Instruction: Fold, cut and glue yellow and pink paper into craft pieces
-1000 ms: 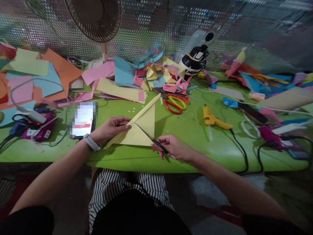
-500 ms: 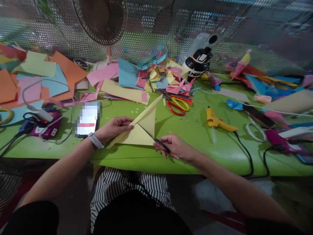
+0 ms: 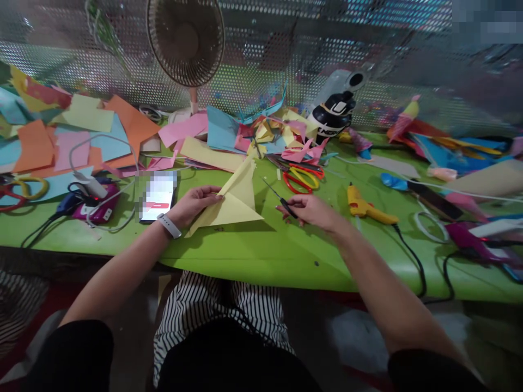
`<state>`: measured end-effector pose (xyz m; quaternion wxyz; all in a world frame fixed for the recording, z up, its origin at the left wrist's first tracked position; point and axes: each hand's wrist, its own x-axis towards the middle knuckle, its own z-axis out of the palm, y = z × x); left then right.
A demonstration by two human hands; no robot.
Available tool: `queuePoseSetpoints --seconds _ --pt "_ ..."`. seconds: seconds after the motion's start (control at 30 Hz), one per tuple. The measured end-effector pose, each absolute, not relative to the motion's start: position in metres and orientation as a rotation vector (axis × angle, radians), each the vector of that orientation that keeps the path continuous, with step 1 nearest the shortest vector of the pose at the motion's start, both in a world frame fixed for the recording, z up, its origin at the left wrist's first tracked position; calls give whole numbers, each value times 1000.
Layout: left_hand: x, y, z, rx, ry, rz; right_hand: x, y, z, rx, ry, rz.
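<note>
My left hand (image 3: 200, 202) pinches a folded sheet of yellow paper (image 3: 235, 209) at its left side, thumb on top. The sheet has a rolled or folded upper edge, and a slit parts its right side into two pointed flaps. To the right of the paper and apart from it, my right hand (image 3: 304, 209) grips slim scissors (image 3: 288, 208) with a dark handle. Their thin blades point up and left, and look closed. Fingers partly hide the handle.
A phone (image 3: 158, 197) lies left of my left hand. Red and yellow scissors (image 3: 302, 178), a yellow glue gun (image 3: 368, 207) and a black-topped bottle (image 3: 335, 111) are farther right. Coloured paper (image 3: 212, 155) is heaped along the back, before a fan (image 3: 186, 41). Cords and a purple power strip (image 3: 96, 207) flank the table.
The scissors have come out of the yellow paper, and my right hand has moved up and right with them. The paper's cut flaps now stand apart. The view has shifted slightly.
</note>
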<state>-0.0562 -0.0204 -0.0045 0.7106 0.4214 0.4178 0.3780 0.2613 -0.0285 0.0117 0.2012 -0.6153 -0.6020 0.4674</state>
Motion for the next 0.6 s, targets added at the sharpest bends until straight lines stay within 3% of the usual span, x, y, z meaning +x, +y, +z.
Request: queuePoseSetpoints --seconds 0.27,0.4,0.6 --pt "-54 -22 -6 899 913 833 250 0 7 -2136 -2108 230" --pt "-53 -23 -5 901 901 821 251 -2 3 -2180 -2132 61" --pt "-51 -25 -5 913 891 778 258 -3 -5 -2113 -2066 65"
